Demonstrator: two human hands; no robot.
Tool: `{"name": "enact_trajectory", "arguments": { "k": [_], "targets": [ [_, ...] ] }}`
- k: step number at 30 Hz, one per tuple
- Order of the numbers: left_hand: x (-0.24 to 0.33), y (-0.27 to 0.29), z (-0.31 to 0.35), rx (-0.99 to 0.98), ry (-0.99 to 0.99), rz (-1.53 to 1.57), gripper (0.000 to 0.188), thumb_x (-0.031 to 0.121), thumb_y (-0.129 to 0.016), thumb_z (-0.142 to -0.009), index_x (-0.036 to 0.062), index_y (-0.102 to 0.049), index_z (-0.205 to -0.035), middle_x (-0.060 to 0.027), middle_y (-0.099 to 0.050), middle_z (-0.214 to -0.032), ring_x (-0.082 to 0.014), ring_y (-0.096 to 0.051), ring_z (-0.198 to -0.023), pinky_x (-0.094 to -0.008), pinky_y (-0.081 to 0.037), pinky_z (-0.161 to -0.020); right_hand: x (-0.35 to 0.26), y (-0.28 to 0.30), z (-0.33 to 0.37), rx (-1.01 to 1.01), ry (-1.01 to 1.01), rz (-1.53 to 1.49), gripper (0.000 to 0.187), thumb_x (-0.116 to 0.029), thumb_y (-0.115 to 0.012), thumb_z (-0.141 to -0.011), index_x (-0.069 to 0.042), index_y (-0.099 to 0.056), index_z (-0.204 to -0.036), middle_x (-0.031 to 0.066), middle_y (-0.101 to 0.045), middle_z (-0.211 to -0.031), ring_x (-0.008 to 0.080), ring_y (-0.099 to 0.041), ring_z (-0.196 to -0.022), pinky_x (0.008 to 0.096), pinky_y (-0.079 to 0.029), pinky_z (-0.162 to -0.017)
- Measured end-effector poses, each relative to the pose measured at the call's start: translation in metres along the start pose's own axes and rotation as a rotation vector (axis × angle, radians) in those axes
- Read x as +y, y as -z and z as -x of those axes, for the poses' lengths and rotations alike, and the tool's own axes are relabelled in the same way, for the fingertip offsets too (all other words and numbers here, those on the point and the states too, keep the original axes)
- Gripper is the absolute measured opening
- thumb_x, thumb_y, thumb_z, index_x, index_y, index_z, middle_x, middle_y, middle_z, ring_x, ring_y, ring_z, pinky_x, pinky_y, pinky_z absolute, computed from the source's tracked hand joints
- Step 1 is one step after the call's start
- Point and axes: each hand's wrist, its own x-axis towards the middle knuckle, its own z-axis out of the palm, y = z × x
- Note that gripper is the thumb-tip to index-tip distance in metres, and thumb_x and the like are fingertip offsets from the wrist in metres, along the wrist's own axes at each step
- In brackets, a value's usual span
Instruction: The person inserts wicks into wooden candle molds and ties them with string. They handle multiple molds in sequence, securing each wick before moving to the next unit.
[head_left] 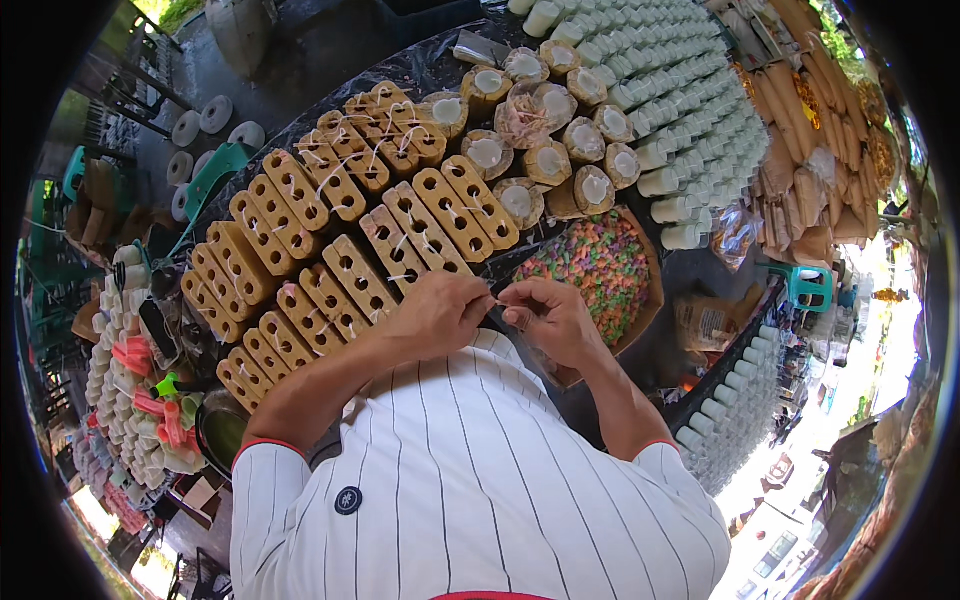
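Observation:
My left hand (450,312) is closed in a pinch just beyond my shirt front, over the near edge of the tan blocks. Close beside it, my right hand (552,315) pinches too, its fingertips almost meeting the left ones. Something thin and pale seems to sit between the fingertips, too small to make out. The tan blocks (345,280) stand in rows, with dark round holes and white strings across many tops. Right of my right hand lies a brown-sided tray (648,290) of small pink, green and orange pieces (595,265).
Tan cups with white tops (547,163) cluster beyond the tray, around a bowl of pale pinkish pieces (522,120). Many white cylinders (670,80) fill the far right. More white cylinders (735,385) line the near right. A dark pan (222,430) sits at left.

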Motion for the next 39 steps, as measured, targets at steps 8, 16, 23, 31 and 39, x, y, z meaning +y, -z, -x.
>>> {"name": "enact_trajectory", "arguments": {
  "k": [8, 16, 23, 31, 39],
  "targets": [
    [0.003, 0.015, -0.011, -0.146, 0.38, 0.53, 0.021, 0.016, -0.068, -0.1, -0.0027, -0.073, -0.09, -0.0068, -0.066, -0.069, -0.012, -0.056, -0.056, -0.0329, -0.045, -0.054, -0.002, -0.005, 0.005, 0.341, 0.418, 0.342, 0.015, 0.008, -0.074, -0.089, 0.0, -0.071, -0.102, 0.0104, -0.074, -0.088, 0.0231, -0.07, -0.077, 0.0304, -0.056, -0.07],
    [0.011, 0.031, 0.001, 0.234, 0.159, 0.363, 0.014, 0.01, -0.068, -0.102, -0.0017, -0.073, -0.097, -0.0044, -0.069, -0.072, -0.0104, -0.058, -0.06, -0.0284, -0.047, -0.056, 0.045, 0.026, 0.02, 0.103, 0.089, 0.565, 0.031, -0.009, -0.078, -0.095, 0.0, -0.074, -0.124, 0.01, -0.076, -0.113, 0.0197, -0.071, -0.101, 0.0326, -0.056, -0.095],
    [0.028, 0.028, -0.003, 0.335, 0.155, 0.301, 0.014, 0.008, -0.068, -0.104, -0.0028, -0.073, -0.097, -0.0034, -0.068, -0.073, -0.0084, -0.06, -0.066, -0.0259, -0.049, -0.059, -0.033, -0.032, -0.031, 0.156, -0.08, -0.691, 0.017, -0.011, -0.073, -0.098, 0.006, -0.075, -0.102, 0.0055, -0.068, -0.08, 0.011, -0.058, -0.07, 0.0263, -0.046, -0.062],
    [0.031, 0.022, -0.002, 0.467, 0.002, 0.181, 0.009, 0.005, -0.07, -0.099, -0.0035, -0.073, -0.098, -0.0143, -0.069, -0.079, -0.0262, -0.068, -0.066, -0.0344, -0.051, -0.06, -0.033, -0.039, -0.036, 0.258, -0.024, -0.959, 0.011, -0.006, -0.07, -0.1, 0.004, -0.073, -0.098, 0.0037, -0.065, -0.076, 0.0087, -0.051, -0.063, 0.0261, -0.04, -0.058],
    [0.031, 0.027, -0.014, 0.335, -0.023, 0.077, 0.006, -0.003, -0.07, -0.093, -0.003, -0.073, -0.098, -0.0155, -0.072, -0.083, -0.0283, -0.072, -0.075, -0.0359, -0.054, -0.066, -0.024, -0.02, -0.034, 0.188, -0.036, -0.571, 0.013, -0.007, -0.068, -0.103, 0.005, -0.071, -0.106, 0.0042, -0.07, -0.087, 0.0071, -0.055, -0.068, 0.022, -0.044, -0.061]
  ]
}}
